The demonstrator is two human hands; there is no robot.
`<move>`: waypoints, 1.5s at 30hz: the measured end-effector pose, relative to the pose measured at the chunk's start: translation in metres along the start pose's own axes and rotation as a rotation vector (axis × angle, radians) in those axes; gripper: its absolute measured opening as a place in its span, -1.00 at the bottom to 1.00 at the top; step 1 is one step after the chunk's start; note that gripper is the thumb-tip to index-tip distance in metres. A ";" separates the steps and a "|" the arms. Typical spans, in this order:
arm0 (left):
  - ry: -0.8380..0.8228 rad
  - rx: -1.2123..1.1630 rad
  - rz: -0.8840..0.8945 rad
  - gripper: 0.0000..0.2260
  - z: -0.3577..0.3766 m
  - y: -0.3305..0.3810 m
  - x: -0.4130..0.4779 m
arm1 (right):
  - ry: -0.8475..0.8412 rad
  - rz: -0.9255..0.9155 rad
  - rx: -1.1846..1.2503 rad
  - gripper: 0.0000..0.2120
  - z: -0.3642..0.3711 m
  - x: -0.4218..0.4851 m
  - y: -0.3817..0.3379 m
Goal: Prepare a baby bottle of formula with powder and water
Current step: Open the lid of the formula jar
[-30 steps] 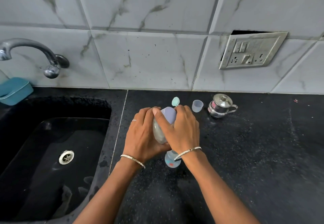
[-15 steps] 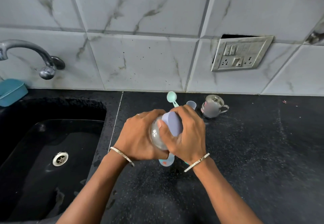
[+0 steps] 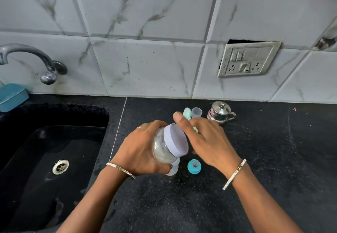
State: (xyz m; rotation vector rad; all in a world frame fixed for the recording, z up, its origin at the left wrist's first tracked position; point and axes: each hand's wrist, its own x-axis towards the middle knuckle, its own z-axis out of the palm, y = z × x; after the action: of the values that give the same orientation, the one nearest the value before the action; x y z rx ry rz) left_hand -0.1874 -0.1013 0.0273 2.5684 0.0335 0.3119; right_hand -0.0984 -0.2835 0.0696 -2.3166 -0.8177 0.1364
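My left hand [image 3: 140, 150] grips a clear jar [image 3: 161, 149] with a pale lavender lid [image 3: 176, 139]; the jar is tilted, its lid facing right. My right hand [image 3: 209, 141] hovers just right of the lid with fingers spread, holding nothing. Under the jar a clear baby bottle [image 3: 173, 170] stands on the black counter [image 3: 273, 160], mostly hidden by my left hand. The bottle's teal nipple ring [image 3: 193, 167] lies beside it. A mint green scoop [image 3: 187, 113] lies behind my right fingers, partly covered.
A small clear cap [image 3: 197, 112] and a lidded steel pot [image 3: 219, 113] stand near the back wall. A black sink [image 3: 54, 150] with a tap [image 3: 36, 57] lies to the left, a teal box [image 3: 12, 96] on its rim. A switch plate [image 3: 248, 59] hangs on the tiles.
My right hand, which was wrapped over the lavender lid, has come off it and opened. The jar has tilted further, so the lid's top now shows.
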 end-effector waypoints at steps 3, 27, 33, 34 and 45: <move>0.018 0.029 0.005 -0.22 0.003 0.003 0.001 | -0.131 0.035 0.000 -0.12 0.000 0.001 -0.004; -0.192 -0.459 -0.038 -0.31 -0.005 -0.025 0.013 | -0.188 -0.372 0.192 -0.20 -0.034 0.003 0.020; -0.050 -0.539 -0.093 -0.22 0.002 -0.028 0.007 | 0.117 -0.026 0.727 -0.31 -0.004 -0.008 0.051; -0.034 -0.553 -0.107 -0.21 0.004 -0.030 0.005 | 0.167 0.045 0.823 -0.36 0.001 -0.010 0.060; 0.065 -0.598 -0.189 -0.16 0.010 -0.049 -0.011 | 0.394 0.468 0.652 -0.38 0.060 -0.053 0.179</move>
State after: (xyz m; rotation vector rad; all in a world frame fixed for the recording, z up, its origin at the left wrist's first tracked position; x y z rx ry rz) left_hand -0.1940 -0.0658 -0.0091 1.9460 0.1783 0.2815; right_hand -0.0658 -0.3847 -0.0949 -1.7774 -0.0037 0.1198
